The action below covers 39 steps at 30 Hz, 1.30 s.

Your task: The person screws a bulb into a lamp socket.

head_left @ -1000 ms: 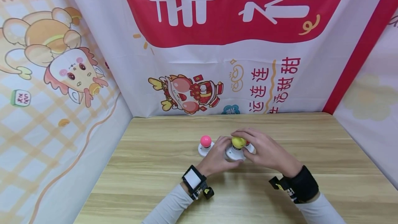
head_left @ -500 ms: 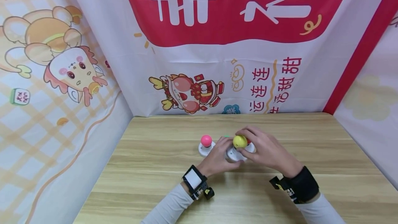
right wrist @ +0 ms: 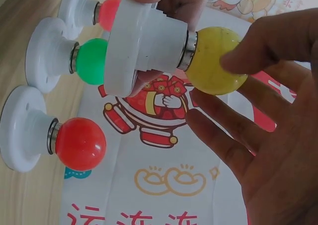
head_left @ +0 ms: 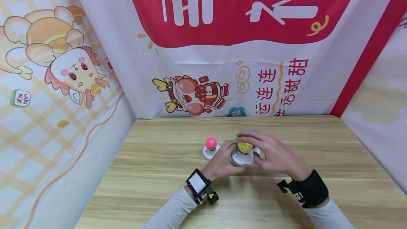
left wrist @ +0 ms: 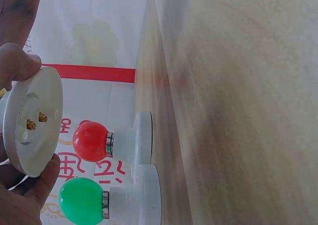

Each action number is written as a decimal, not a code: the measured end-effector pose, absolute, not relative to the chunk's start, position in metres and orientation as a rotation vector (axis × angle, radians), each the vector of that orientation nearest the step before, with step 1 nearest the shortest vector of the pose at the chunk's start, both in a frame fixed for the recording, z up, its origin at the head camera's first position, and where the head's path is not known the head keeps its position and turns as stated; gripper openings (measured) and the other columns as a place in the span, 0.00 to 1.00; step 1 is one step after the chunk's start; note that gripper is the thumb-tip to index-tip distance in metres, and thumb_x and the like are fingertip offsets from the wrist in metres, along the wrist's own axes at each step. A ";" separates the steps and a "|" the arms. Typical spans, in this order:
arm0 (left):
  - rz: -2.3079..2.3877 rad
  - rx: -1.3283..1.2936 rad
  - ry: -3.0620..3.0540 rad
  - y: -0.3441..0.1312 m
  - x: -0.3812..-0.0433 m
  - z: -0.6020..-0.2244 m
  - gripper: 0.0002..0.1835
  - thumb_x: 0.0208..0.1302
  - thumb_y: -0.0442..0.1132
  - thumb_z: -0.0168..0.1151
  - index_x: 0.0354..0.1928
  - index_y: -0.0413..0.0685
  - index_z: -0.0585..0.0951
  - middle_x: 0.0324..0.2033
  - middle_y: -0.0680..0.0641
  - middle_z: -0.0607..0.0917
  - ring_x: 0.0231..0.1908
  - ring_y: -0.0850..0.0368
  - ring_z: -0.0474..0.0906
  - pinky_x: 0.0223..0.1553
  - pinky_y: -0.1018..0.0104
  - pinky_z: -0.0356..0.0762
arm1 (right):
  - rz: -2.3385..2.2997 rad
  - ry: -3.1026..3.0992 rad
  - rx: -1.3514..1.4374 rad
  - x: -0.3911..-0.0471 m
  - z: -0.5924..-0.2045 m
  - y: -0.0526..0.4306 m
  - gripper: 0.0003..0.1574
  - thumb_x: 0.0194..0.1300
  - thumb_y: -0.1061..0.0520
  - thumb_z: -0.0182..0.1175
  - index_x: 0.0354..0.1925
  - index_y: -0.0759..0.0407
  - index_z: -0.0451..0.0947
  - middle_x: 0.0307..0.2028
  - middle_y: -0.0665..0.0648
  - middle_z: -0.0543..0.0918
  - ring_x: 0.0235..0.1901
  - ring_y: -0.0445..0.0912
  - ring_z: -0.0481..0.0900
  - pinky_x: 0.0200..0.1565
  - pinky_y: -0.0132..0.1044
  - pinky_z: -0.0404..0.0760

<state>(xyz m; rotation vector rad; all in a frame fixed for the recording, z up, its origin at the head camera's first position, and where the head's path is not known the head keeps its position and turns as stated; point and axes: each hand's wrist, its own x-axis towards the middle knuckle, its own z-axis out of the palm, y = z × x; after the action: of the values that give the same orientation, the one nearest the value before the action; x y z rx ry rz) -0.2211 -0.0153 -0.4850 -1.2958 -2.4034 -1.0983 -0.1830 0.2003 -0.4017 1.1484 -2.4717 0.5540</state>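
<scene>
A yellow round bulb sits in a white lamp holder with a wide disc base. My left hand grips the disc by its rim, above the tabletop. Two brass screws show on the underside of the holder in the left wrist view. Around the yellow bulb, my right hand has its fingers spread. Its thumb overlaps the bulb in the right wrist view but stands apart from it in the head view. The forefinger reaches across the top of the bulb.
On the wooden table stand similar white holders with a pink bulb, a green bulb and a red bulb. The green and red ones are close behind my hands. Printed cloth hangs at the back and sides.
Half a second ago my right thumb and fingers pinched the yellow bulb; now the thumb has moved off it and the hand has turned. My left hand keeps its hold on the holder.
</scene>
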 end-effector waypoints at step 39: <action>-1.083 -1.298 -2.400 -0.014 -0.219 -0.484 0.40 0.54 0.57 0.69 0.67 0.55 0.67 0.60 0.55 0.73 0.60 0.63 0.63 0.57 0.67 0.73 | 0.510 -2.466 1.076 -0.184 -0.403 0.202 0.50 0.48 0.47 0.72 0.69 0.42 0.65 0.66 0.49 0.68 0.64 0.48 0.63 0.59 0.54 0.72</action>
<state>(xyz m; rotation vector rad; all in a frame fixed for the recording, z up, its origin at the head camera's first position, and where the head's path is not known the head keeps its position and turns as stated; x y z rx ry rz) -0.2194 -0.0135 -0.4843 -1.2979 -2.3999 -1.0828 -0.1840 0.2019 -0.4031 1.0764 -2.4656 0.5101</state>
